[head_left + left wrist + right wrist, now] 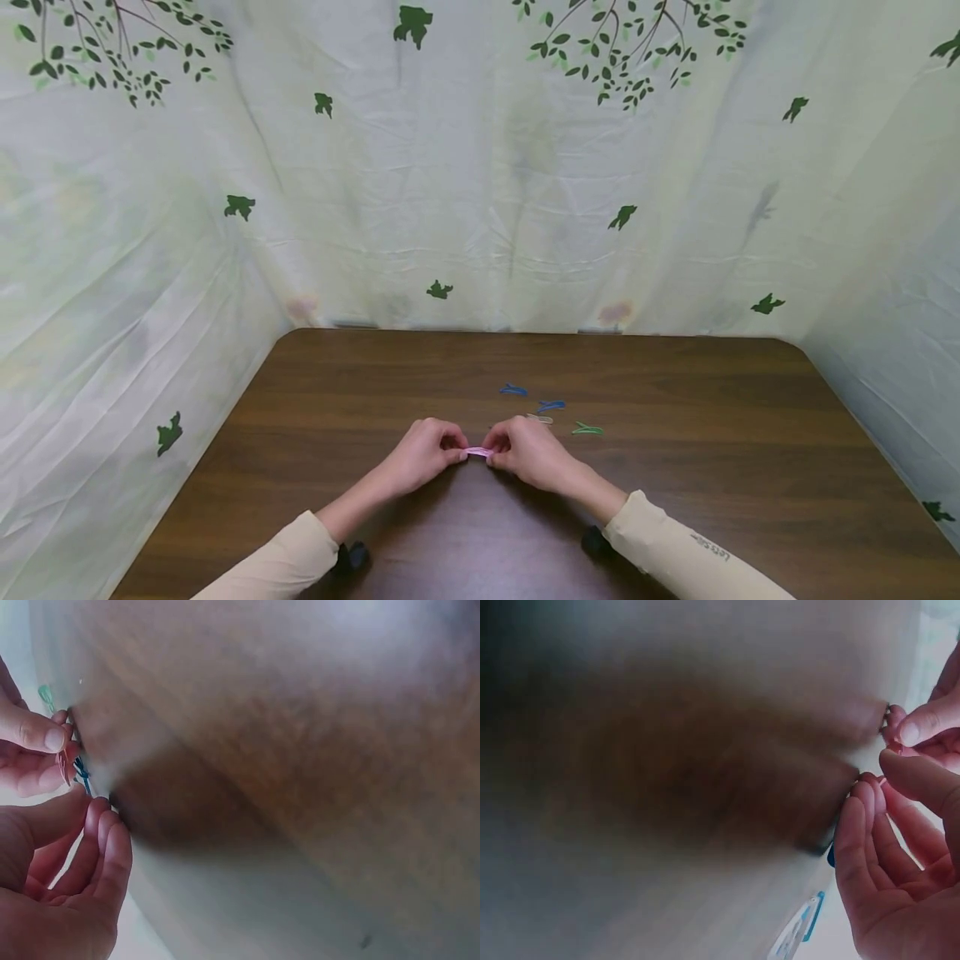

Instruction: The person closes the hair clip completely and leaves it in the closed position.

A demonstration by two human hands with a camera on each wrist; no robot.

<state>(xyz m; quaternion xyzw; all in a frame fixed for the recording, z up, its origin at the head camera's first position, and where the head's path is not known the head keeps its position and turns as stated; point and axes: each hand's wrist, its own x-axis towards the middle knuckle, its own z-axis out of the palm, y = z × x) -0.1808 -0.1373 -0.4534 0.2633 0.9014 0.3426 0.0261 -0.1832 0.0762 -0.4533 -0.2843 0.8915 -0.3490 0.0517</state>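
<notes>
A small, thin pink looped piece [478, 452], shaped like a paper clip, stretches between the two hands just above the brown table [675, 500]. My left hand [426, 454] pinches one end between thumb and fingertips. At its other end, the thumb and fingers of my right hand [528, 452] pinch it too. In the left wrist view the piece [64, 766] looks reddish and slim, close to the thumb tips. Most of it is covered by fingers in the right wrist view, where the right hand [900, 862] fills the near side.
Beyond the right hand lie several similar thin looped pieces: one blue [513, 389], another blue [551, 406], a whitish one [540, 418] partly behind the hand, and a green one [587, 429]. A leaf-patterned curtain [480, 208] hangs around the table's back and sides.
</notes>
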